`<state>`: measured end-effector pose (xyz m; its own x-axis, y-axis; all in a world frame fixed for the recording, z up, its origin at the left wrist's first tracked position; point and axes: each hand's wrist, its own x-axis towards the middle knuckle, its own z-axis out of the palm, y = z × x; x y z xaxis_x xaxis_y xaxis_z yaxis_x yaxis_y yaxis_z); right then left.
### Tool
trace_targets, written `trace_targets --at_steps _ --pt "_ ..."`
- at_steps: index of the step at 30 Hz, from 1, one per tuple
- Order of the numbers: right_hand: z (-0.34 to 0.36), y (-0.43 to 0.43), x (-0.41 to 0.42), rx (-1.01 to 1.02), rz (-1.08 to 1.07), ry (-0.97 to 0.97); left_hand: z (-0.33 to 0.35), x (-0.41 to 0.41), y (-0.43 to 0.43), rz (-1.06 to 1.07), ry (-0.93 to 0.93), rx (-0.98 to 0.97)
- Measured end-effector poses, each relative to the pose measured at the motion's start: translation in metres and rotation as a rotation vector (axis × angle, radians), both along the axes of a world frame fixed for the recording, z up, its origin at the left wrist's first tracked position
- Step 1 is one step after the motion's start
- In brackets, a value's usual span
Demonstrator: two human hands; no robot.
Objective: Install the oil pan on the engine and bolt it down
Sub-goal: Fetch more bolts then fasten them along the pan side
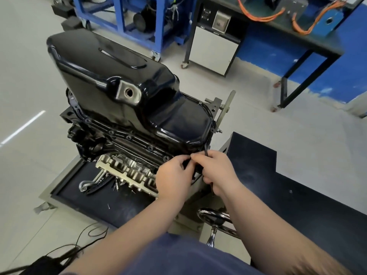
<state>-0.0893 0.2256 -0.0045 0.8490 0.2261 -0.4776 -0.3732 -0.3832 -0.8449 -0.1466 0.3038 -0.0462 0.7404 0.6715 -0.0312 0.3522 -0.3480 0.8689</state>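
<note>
As right hand (pixel 218 172) grips tool (pixel 206 150), left hand (pixel 173 178) alongside, oil pan (pixel 119 76) just beyond

A: On top of the engine (pixel 123 143)?
B: Pan (pixel 119 76). Left hand (pixel 174 177) and right hand (pixel 216 171) together at its near right corner, tool (pixel 206 149) in the right.
A: Below the engine?
B: Tray (pixel 89 197).
A: Right of it?
B: Counter (pixel 297 185). Handwheel (pixel 216 217) below the hands, nearer.
A: Behind?
B: Cart (pixel 123 16) at left, cabinet (pixel 214 46) right of it.
</note>
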Motion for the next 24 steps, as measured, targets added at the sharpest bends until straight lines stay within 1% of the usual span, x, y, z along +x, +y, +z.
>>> trace_targets --at_steps 4,6,9,11,14,16,20,24 --pt "0.002 -0.006 -0.001 0.096 -0.078 0.111 0.001 0.0 0.002 -0.026 -0.016 0.06" --pt "0.006 -0.01 -0.002 0.124 -0.142 0.105 -0.001 0.001 0.003 -0.015 -0.022 0.085" --pt "0.013 -0.018 0.0 0.15 -0.214 0.026 -0.003 0.002 0.002 -0.004 -0.007 0.09" --pt "0.019 -0.026 0.002 0.13 -0.202 -0.088 -0.004 0.003 0.002 0.013 -0.014 0.077" --pt "0.031 -0.034 0.007 -0.087 -0.048 -0.414 -0.005 0.003 0.001 0.014 -0.036 0.088" --pt "0.039 -0.035 0.008 -0.1 -0.004 -0.574 -0.005 0.003 0.001 0.011 -0.036 0.091" --pt "0.045 -0.028 0.005 -0.051 0.083 -0.717 -0.004 0.003 0.002 0.003 -0.024 0.114" --pt "0.041 -0.022 0.002 -0.1 0.154 -0.782 -0.004 0.003 0.001 0.005 -0.012 0.122"
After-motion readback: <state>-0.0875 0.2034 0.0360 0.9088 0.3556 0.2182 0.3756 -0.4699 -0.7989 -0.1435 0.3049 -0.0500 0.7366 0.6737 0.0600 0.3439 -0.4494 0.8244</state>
